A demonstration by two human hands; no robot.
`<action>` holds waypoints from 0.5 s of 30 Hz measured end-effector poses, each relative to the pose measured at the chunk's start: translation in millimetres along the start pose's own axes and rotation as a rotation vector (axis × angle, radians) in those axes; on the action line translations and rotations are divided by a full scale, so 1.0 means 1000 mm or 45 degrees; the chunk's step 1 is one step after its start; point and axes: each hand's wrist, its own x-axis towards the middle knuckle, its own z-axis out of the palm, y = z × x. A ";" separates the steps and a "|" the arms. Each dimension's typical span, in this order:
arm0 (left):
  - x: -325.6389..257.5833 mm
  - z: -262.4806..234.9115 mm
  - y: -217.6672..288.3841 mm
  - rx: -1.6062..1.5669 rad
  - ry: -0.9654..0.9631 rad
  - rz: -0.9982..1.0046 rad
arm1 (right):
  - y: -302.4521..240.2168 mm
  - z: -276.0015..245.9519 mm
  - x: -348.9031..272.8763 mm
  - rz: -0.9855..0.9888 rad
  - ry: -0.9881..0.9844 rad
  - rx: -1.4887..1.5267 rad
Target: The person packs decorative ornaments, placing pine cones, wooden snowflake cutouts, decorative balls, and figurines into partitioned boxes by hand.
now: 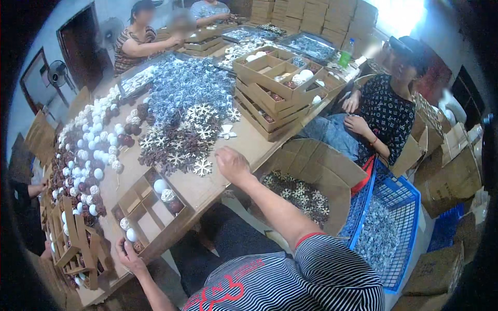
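A shallow divided cardboard box (182, 213) lies near the table's front edge. White balls (160, 185), a wicker ball (167, 195) and brown balls (175, 206) sit in some compartments. My left hand (130, 258) grips the box's near left corner, beside a white ball and a small brown one. My right hand (234, 166) is over the table right of the snowflakes, its fingers curled; what they hold, if anything, is hidden. Close by lie a pale wooden snowflake (203, 167), a white angel-shaped piece (227, 131) and a heap of brown and cream snowflakes (174, 147).
Behind is a silvery heap (189, 80); loose balls (96, 137) spread left. Divided boxes (270, 114) are stacked far right, others (78, 249) lean left. A carton of snowflakes (332, 173) and a blue basket (407, 207) stand right. A person (386, 111) sits there; others work around the table.
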 end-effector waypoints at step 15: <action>0.004 -0.009 0.006 0.202 0.040 -0.144 | 0.002 0.010 0.000 -0.056 -0.243 -0.292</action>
